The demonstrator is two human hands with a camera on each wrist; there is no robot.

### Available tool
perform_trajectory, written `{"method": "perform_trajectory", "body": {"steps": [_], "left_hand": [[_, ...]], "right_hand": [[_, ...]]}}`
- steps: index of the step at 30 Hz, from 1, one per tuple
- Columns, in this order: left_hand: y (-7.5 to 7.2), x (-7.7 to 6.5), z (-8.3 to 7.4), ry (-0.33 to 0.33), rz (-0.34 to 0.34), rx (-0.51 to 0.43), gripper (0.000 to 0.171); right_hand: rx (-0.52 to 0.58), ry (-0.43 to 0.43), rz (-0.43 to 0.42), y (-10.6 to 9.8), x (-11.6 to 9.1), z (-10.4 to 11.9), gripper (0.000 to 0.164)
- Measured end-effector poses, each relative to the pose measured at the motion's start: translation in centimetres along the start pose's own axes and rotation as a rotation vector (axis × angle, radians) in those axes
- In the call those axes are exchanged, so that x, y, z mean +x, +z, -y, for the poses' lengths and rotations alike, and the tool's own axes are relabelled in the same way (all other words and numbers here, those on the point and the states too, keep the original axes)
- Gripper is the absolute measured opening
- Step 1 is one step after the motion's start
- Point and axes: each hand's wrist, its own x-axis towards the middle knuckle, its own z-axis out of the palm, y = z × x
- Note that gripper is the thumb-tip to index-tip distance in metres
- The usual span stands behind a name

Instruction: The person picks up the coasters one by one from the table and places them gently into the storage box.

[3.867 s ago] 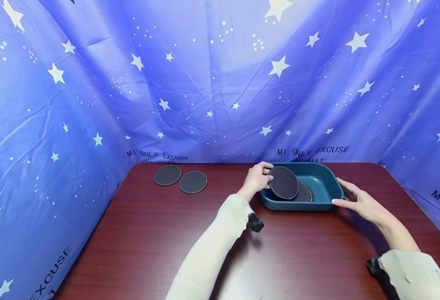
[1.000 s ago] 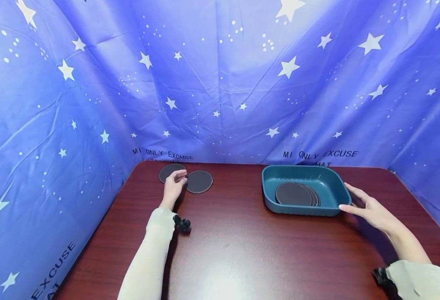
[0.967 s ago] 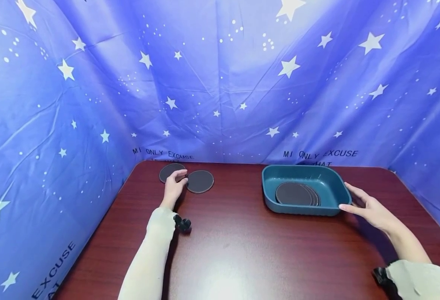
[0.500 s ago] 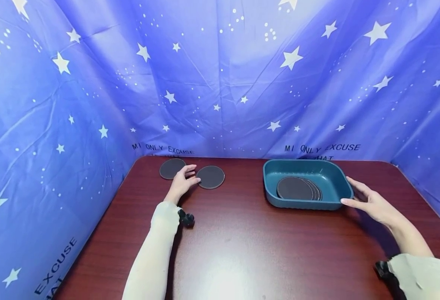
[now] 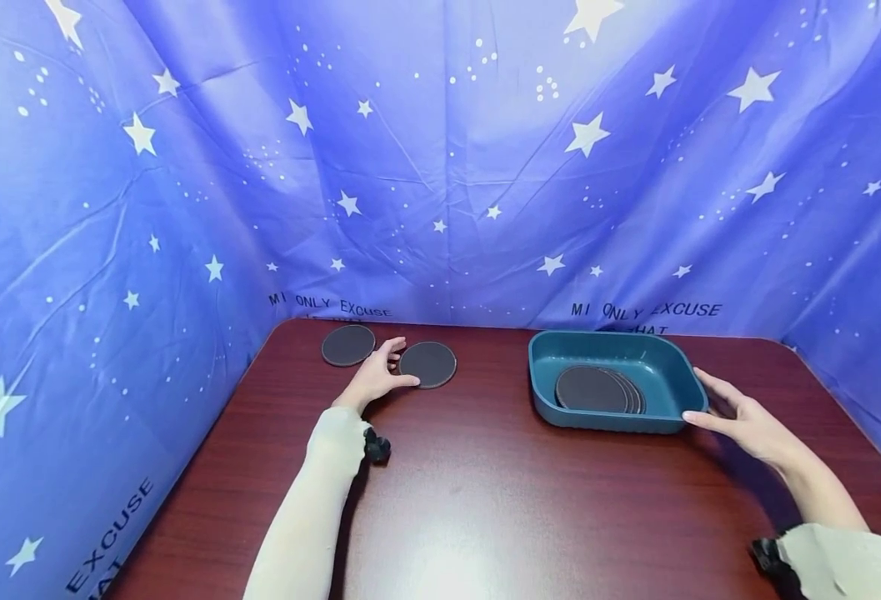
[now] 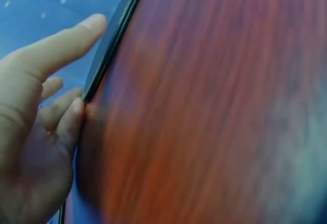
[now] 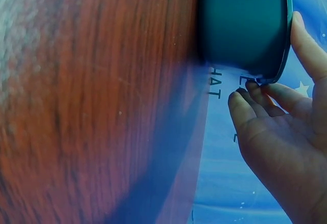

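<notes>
A dark round coaster [image 5: 427, 365] with a stitched rim lies on the table in the head view. My left hand [image 5: 377, 375] is at its left side, thumb at the front edge and fingers spread behind; in the left wrist view the thumb [image 6: 76, 45] stretches over the coaster [image 6: 110, 45] and a fingertip meets its edge. A second coaster [image 5: 347, 345] lies left of this hand. My right hand [image 5: 748, 425] holds the right end of a teal rectangular tub [image 5: 605, 421], thumb at the rim. Several overlapping coasters [image 5: 590, 390] lie inside it.
The reddish-brown wooden table [image 5: 470, 475] stretches in front of both hands. A blue star-printed cloth [image 5: 440, 167] hangs along its back and sides. Black wrist-worn devices [image 5: 377, 447] sit at both light sleeves.
The left hand put a coaster in the tub, then went left to the remaining two. Over the last second it slid the nearer coaster rightward. The right hand stays on the tub.
</notes>
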Motion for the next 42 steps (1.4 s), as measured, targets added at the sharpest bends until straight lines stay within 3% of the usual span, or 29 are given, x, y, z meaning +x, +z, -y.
{"method": "perform_trajectory", "body": {"steps": [3,6,13,19,23,27,32,42], "left_hand": [[0.5,0.5,-0.3,-0.029,0.026,0.1,0.094],[0.8,0.5,-0.6,-0.039,0.023,0.125,0.095],[1.3,0.2,-1.3,0.05,0.022,0.112,0.1],[1.7,0.1,-1.7,0.033,-0.079,0.081,0.105],[1.8,-0.1,-2.0,-0.027,-0.146,-0.01,0.088],[1.8,-0.1,-2.5,-0.064,-0.176,-0.219,0.071],[1.9,0.1,-3.1,-0.085,-0.152,-0.421,0.069],[3.2,1.0,-5.7,-0.035,-0.13,-0.601,0.07]], "right_hand": [[-0.003,0.003,-0.005,0.1,0.0,-0.1,0.077],[-0.002,0.003,-0.005,0.0,0.0,0.0,0.077],[-0.011,0.028,-0.007,0.0,0.1,-0.1,0.077],[-0.028,0.041,-0.01,0.0,-0.1,-0.2,0.077],[-0.014,0.018,-0.008,-0.1,0.0,-0.2,0.076],[0.011,-0.022,-0.006,-0.1,0.1,-0.2,0.075],[0.011,-0.025,-0.015,-0.1,0.1,-0.2,0.076],[0.047,-0.028,-0.006,-0.1,0.1,-0.1,0.076]]}}
